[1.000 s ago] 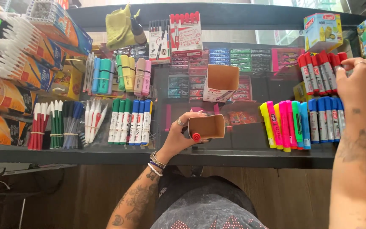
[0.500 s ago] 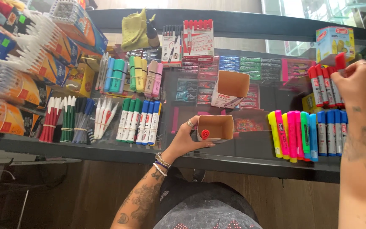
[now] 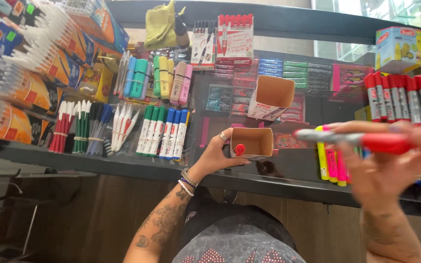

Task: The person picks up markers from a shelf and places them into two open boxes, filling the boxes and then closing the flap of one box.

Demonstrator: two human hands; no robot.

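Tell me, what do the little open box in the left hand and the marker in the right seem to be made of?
The open box in the left hand looks like thin matte cardboard: plain brown inside, folded edges. The marker in the right hand seems smooth plastic, grey with a red cap, though motion blur hides detail.

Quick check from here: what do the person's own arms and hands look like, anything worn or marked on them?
Both forearms are bare and tattooed. The left hand has a ring on one finger and stacked bead bracelets at the wrist. The right hand is motion-blurred; no sleeve or jewellery can be made out on it.
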